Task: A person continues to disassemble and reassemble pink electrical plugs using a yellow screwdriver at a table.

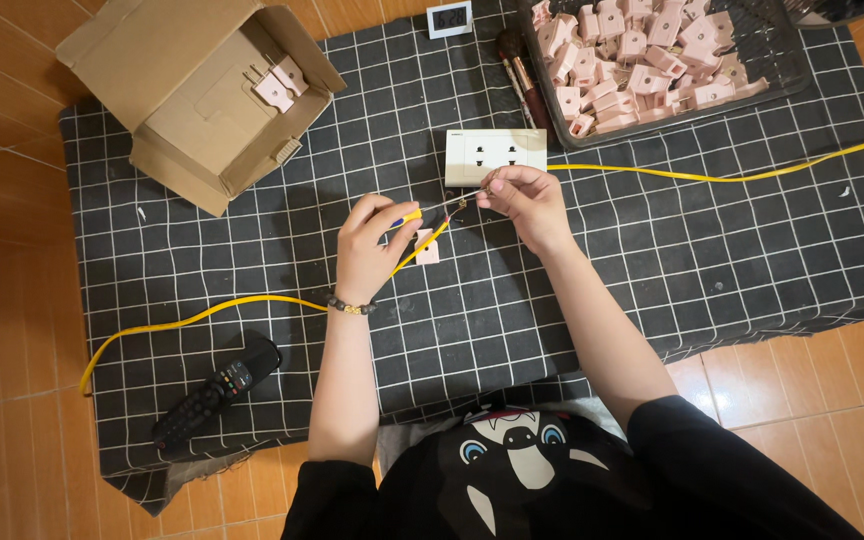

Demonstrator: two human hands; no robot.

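While the person sits over a black checked cloth point(252, 260) spread on the wooden floor point(2, 300), both hands meet near the middle of it. The left hand point(372, 245) is curled around a small screwdriver point(422, 212) with a yellow and blue handle, whose thin shaft points toward three o'clock. The right hand point(524, 200) pinches a tiny metal part at the screwdriver's tip; I cannot tell just what that part is. A yellow cable point(202, 315) runs under the left hand and trails off toward eight o'clock, ending near the cloth's edge. Just below the left fingers, touching the cable, lies a small pink plug piece point(428, 250).

At twelve o'clock from the hands, just beside the right knuckles, a white double wall socket point(495, 155) lies flat, and a second stretch of yellow cable point(732, 175) leaves it toward three o'clock. Farther up at one o'clock a dark wire basket point(787, 60) is heaped with pink plugs point(632, 50), with two brushes point(520, 70) resting against its left side. An open cardboard box point(192, 100) at ten o'clock holds one pink plug point(280, 82). A black remote control point(217, 390) lies at seven o'clock, and a small digital clock point(449, 17) stands at the cloth's top edge.
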